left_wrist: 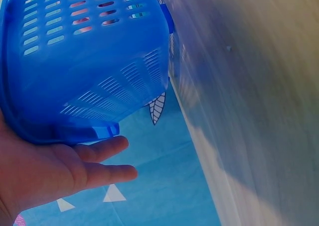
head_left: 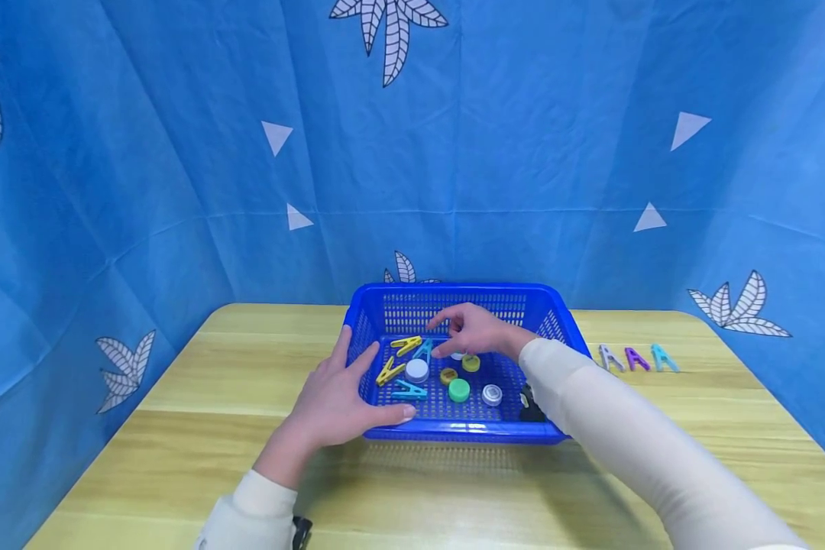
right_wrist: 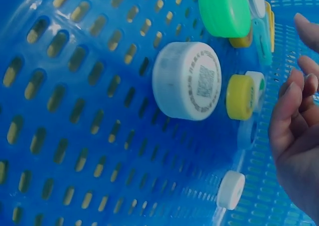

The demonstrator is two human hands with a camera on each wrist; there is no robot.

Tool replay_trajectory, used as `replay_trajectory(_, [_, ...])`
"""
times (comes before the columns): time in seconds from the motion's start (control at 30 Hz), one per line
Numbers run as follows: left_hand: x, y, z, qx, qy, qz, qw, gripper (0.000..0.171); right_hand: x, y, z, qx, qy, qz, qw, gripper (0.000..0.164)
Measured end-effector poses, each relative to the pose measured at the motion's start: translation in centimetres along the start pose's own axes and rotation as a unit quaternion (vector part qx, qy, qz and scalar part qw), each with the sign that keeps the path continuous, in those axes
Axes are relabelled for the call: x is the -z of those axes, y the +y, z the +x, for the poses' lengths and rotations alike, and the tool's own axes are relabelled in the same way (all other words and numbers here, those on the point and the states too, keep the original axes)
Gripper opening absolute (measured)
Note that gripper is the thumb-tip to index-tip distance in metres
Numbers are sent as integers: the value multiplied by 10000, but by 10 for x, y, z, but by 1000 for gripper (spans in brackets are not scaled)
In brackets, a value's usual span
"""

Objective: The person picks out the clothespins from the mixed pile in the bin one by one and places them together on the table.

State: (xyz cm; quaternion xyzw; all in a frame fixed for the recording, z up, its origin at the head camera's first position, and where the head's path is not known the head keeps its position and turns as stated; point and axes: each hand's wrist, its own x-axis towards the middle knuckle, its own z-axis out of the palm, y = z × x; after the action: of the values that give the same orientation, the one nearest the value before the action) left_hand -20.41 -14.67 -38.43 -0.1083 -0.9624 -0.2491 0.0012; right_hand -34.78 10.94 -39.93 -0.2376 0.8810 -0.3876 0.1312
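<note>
A blue plastic basket (head_left: 464, 431) with slotted walls stands on the table. My left hand (head_left: 333, 401) rests at its front left corner, fingers spread along the left rim and thumb over the front rim. Inside the basket, my right hand (head_left: 480, 331) hovers above a teal clothespin (head_left: 422, 351), thumb and index finger apart with nothing visible between them. Around it lie two yellow clothespins (head_left: 389, 372), another teal clothespin (head_left: 410, 390) and several bottle caps, among them a green cap (head_left: 459, 390), a yellow cap (right_wrist: 240, 97) and a white cap (right_wrist: 187, 80).
To the right of the basket, a pale clothespin (head_left: 610, 358), a purple clothespin (head_left: 636, 359) and a teal clothespin (head_left: 663, 358) lie in a row on the wooden table (head_left: 220, 428). A blue patterned cloth (head_left: 454, 176) hangs behind and at both sides.
</note>
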Motion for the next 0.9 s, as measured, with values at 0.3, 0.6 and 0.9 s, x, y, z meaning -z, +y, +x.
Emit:
replay_trajectory(0.3, [-1, 1, 1, 27, 10, 61, 10000, 119, -4, 7, 9, 29, 347, -624, 9974, 47])
replay_trajectory(0.6, [0, 1, -1, 87, 9, 67, 9999, 113, -11, 12, 13, -80, 217, -1077, 9939, 53])
replay_trajectory(0.9, [0, 2, -1, 115, 35, 66, 9999, 116, -14, 11, 14, -123, 189, -1421, 9896, 54])
